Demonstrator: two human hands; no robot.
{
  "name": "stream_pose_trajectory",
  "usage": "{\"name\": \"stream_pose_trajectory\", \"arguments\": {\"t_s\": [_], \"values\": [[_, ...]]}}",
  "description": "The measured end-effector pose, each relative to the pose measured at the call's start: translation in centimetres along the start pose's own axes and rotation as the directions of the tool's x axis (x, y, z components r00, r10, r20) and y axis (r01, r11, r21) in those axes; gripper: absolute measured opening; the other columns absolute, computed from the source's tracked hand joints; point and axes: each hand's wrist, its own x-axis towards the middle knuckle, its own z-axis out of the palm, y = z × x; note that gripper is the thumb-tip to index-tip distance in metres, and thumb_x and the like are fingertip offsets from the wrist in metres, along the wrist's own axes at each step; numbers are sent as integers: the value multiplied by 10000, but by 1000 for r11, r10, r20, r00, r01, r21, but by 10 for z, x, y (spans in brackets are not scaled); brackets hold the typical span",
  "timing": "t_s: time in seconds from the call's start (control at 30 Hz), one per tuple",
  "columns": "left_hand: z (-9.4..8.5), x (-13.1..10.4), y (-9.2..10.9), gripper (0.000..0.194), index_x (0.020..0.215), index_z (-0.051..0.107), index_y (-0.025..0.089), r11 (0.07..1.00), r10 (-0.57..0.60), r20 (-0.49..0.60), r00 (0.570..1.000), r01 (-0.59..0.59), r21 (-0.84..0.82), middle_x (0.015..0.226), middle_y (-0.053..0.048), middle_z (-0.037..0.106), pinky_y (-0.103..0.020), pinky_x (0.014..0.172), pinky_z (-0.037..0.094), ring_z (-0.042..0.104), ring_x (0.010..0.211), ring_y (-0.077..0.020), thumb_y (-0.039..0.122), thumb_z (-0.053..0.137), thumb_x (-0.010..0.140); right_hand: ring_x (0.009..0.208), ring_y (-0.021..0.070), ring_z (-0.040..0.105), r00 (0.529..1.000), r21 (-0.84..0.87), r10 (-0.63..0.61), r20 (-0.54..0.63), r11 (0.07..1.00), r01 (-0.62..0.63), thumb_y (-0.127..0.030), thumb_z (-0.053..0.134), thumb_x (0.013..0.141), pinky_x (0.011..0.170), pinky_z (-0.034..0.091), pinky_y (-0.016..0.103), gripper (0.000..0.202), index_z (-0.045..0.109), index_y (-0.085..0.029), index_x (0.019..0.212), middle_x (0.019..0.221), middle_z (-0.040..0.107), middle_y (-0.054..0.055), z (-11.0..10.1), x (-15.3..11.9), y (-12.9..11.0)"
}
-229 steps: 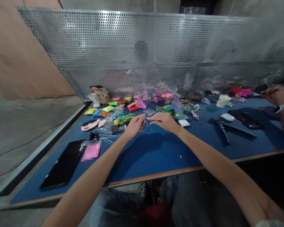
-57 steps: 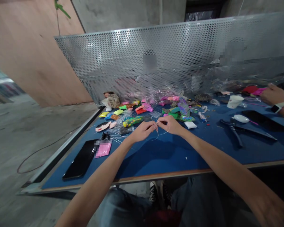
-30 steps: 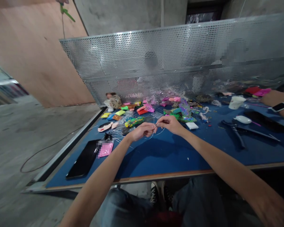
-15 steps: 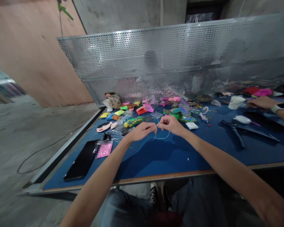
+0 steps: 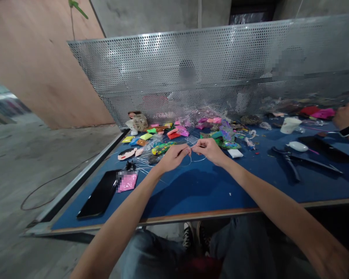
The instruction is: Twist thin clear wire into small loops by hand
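Note:
A thin, pale wire (image 5: 198, 160) hangs in a loose curve between my two hands, above the blue tabletop (image 5: 192, 193). My left hand (image 5: 176, 155) pinches it with thumb and fingers closed. My right hand (image 5: 208, 150) pinches the same wire close by, its fingertips almost meeting the left ones. Exactly where the wire ends lie is hidden by the fingers. Left of my left hand, several straight thin wires (image 5: 145, 166) lie on the table near a green and yellow clay piece (image 5: 163, 148).
A black phone (image 5: 99, 195) and pink clay packet (image 5: 128, 182) lie at left. Coloured clay and bags line the perforated metal screen (image 5: 163, 62). At right are pliers (image 5: 286, 162), a white cup (image 5: 290, 125) and another person's hand (image 5: 347, 116).
My hands stay together, with slightly shifted fingers, and the wire loop below them has changed shape. The other person's hand at right has moved further right.

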Motion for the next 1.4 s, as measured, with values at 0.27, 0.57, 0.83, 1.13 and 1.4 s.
{"name": "stream_pose_trajectory", "arguments": {"t_s": [0.27,0.57,0.83,1.13,1.4], "values": [[4,2,-5,362,853,662,142,999,-43,-17,999,43,10,750,-5,613,-230,627,360,481,646,-112,468,559,971,592,132,558,995,-37,-89,48,995,91,-380,687,837,577,415,268,221,616,-180,776,655,615,-8,-3,0,6],[12,1,-15,321,966,740,164,991,-48,-302,952,84,107,775,-23,700,-236,642,410,515,618,-114,467,730,861,574,111,535,993,202,109,50,972,-117,-374,761,755,568,411,256,239,654,-163,789,631,612,-17,1,3,22],[14,1,-17,248,958,774,180,992,104,-303,947,-79,94,923,-63,755,-249,652,428,512,615,-104,411,741,873,544,99,510,960,204,189,206,951,-231,-399,790,735,533,363,248,283,676,-143,779,616,619,-4,-4,3,24],[9,0,-15,222,923,800,197,994,69,-336,939,-36,101,901,-61,777,-247,646,439,595,644,-114,406,743,874,569,118,469,991,-75,7,135,997,3,-414,651,870,564,342,268,249,681,-170,900,656,580,-18,-9,0,13],[-3,0,-29,236,1065,753,196,982,61,-243,968,-14,188,915,-46,778,-241,713,497,677,741,-136,365,711,905,714,155,520,950,-352,-308,60,884,309,-403,647,922,672,410,290,242,729,-190,1003,880,665,45,-3,-4,3]]}}
